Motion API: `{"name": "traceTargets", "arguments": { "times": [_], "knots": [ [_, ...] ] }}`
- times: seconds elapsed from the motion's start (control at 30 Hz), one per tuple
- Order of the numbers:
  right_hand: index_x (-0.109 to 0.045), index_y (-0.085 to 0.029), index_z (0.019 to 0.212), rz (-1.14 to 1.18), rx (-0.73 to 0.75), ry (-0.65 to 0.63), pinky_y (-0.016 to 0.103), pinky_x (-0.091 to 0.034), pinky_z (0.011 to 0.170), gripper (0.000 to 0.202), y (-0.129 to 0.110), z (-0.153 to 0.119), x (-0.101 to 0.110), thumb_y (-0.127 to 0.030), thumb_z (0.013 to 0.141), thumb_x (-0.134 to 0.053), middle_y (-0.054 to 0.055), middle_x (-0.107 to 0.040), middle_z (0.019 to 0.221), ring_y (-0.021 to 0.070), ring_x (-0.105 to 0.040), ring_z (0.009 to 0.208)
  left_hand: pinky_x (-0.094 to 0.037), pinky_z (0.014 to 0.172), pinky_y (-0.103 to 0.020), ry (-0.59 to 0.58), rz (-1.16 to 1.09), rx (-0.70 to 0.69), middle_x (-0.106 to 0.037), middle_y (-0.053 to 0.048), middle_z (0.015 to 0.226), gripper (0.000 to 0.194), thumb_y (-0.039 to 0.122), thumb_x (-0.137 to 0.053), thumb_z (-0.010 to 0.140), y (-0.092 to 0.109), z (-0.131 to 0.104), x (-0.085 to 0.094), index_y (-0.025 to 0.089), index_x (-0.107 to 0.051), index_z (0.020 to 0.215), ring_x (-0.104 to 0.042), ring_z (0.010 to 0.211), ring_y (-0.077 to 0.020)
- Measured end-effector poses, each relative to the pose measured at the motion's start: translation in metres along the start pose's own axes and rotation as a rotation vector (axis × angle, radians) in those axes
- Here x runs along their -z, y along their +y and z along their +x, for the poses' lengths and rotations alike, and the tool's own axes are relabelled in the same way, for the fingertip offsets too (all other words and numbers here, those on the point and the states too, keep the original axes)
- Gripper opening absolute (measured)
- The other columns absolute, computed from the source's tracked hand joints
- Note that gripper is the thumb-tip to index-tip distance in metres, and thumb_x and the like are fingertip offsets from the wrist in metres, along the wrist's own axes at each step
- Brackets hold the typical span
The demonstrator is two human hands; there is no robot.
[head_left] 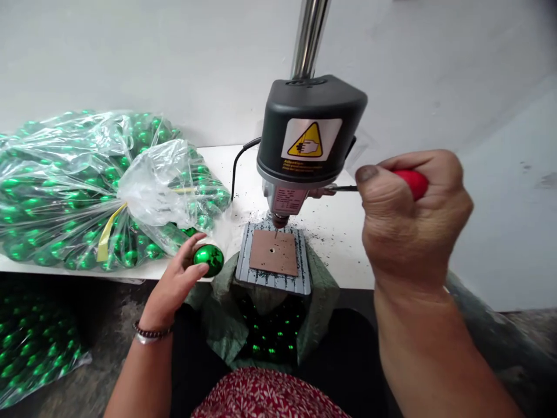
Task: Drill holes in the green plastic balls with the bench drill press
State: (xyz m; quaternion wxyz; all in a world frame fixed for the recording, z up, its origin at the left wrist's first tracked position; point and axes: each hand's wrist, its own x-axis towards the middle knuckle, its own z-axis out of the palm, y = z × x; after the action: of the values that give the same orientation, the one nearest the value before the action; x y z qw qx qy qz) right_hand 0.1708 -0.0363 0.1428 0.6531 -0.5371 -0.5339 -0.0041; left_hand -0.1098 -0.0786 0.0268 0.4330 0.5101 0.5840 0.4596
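Note:
My left hand (178, 278) holds a shiny green ball (208, 260) between thumb and fingers, just left of the drill press base. Closed in a fist, my right hand (409, 220) grips the red knob (413, 183) of the drill press lever. The dark drill press head (311, 130) hangs over a grooved metal base (243, 264). On that base lies a square brown board (278, 264) with a small hole in it, and the thin drill bit (275, 234) points down above the board.
A clear plastic bag (82, 191) full of green balls, tied with yellow, fills the table's left side. Another bag of balls (35, 342) lies lower left. Below the base, an open green sack (322, 296) holds green balls. Dark shavings dot the white table (348, 255).

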Motion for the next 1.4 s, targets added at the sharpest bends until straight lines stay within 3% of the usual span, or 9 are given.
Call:
{"name": "traceTargets", "arguments": {
  "times": [0.13,0.27,0.4,0.5,0.6,0.8,1.0,1.2,1.4],
  "knots": [
    [-0.056,-0.016,0.074,0.004,0.011,-0.008,0.018,-0.041,0.058,0.026,0.000,0.000,0.001,-0.042,0.074,-0.059,-0.004,-0.054,0.066,0.0029,-0.046,0.061,-0.040,0.045,-0.024,-0.254,-0.511,0.202,-0.064,-0.003,0.075,0.063,0.058,-0.067,0.075,0.006,-0.021,-0.032,0.021,-0.055,0.125,-0.058,0.056,-0.0143],
    [-0.055,-0.016,0.075,0.008,0.015,-0.033,0.018,-0.042,0.057,0.026,0.001,0.001,0.002,-0.042,0.075,-0.059,-0.004,-0.055,0.068,0.0028,-0.046,0.060,-0.049,0.055,-0.026,-0.337,-0.616,0.265,-0.067,-0.003,0.091,0.057,0.050,-0.072,0.071,0.008,-0.009,-0.067,0.025,-0.047,0.116,-0.067,0.068,-0.0162],
    [-0.054,-0.017,0.076,0.025,0.058,-0.043,0.017,-0.042,0.056,0.026,0.003,0.001,0.001,-0.042,0.079,-0.058,-0.004,-0.053,0.067,0.0026,-0.045,0.059,-0.055,0.085,-0.037,-0.291,-0.337,0.174,-0.067,-0.002,0.103,0.054,0.034,-0.069,0.072,0.007,0.010,-0.083,0.027,-0.042,0.118,-0.068,0.093,-0.0196],
    [-0.054,-0.018,0.077,-0.015,0.091,-0.030,0.018,-0.043,0.058,0.026,0.006,0.000,0.000,-0.043,0.083,-0.056,-0.003,-0.052,0.070,0.0032,-0.045,0.062,-0.047,0.102,-0.040,-0.205,0.030,-0.042,-0.064,-0.007,0.121,0.057,0.035,-0.069,0.077,0.003,0.027,-0.092,0.023,-0.047,0.128,-0.062,0.114,-0.0230],
    [-0.054,-0.018,0.078,-0.062,0.105,-0.061,0.019,-0.044,0.062,0.029,0.007,0.000,0.001,-0.045,0.087,-0.053,-0.003,-0.051,0.074,0.0037,-0.046,0.066,-0.039,0.113,-0.041,-0.130,0.186,-0.168,-0.059,-0.010,0.135,0.059,0.035,-0.070,0.078,-0.006,0.044,-0.103,0.020,-0.053,0.132,-0.054,0.128,-0.0264],
    [-0.054,-0.018,0.081,-0.092,0.082,-0.105,0.019,-0.045,0.064,0.032,0.006,0.000,0.003,-0.049,0.090,-0.051,-0.002,-0.053,0.077,0.0032,-0.046,0.068,-0.041,0.111,-0.044,-0.118,0.226,-0.219,-0.061,-0.011,0.130,0.057,0.032,-0.072,0.076,-0.027,0.060,-0.115,0.019,-0.056,0.130,-0.056,0.123,-0.0266],
    [-0.050,-0.018,0.080,-0.079,0.083,-0.123,0.017,-0.043,0.064,0.025,0.001,0.001,0.003,-0.041,0.090,-0.051,-0.005,-0.049,0.071,0.0010,-0.044,0.062,-0.045,0.107,-0.043,-0.120,0.249,-0.234,-0.064,-0.010,0.123,0.054,0.029,-0.074,0.074,-0.024,0.056,-0.118,0.018,-0.059,0.124,-0.060,0.116,-0.0260],
    [-0.041,-0.017,0.071,-0.077,-0.077,-0.177,0.014,-0.034,0.061,0.027,-0.013,0.033,-0.004,-0.030,0.084,-0.062,-0.010,-0.031,0.057,-0.0008,-0.028,0.054,-0.045,0.107,-0.042,-0.073,0.187,-0.257,-0.063,-0.009,0.121,0.055,0.028,-0.078,0.069,-0.028,0.057,-0.127,0.019,-0.059,0.120,-0.059,0.117,-0.0257],
    [-0.033,-0.018,0.065,-0.092,-0.139,-0.207,0.016,-0.027,0.063,0.034,-0.019,0.053,-0.011,-0.029,0.088,-0.056,-0.010,-0.029,0.056,0.0000,-0.025,0.059,-0.047,0.102,-0.043,-0.075,0.142,-0.243,-0.063,-0.009,0.117,0.055,0.033,-0.077,0.068,-0.033,0.059,-0.125,0.017,-0.056,0.117,-0.061,0.110,-0.0248]
  ]
}}
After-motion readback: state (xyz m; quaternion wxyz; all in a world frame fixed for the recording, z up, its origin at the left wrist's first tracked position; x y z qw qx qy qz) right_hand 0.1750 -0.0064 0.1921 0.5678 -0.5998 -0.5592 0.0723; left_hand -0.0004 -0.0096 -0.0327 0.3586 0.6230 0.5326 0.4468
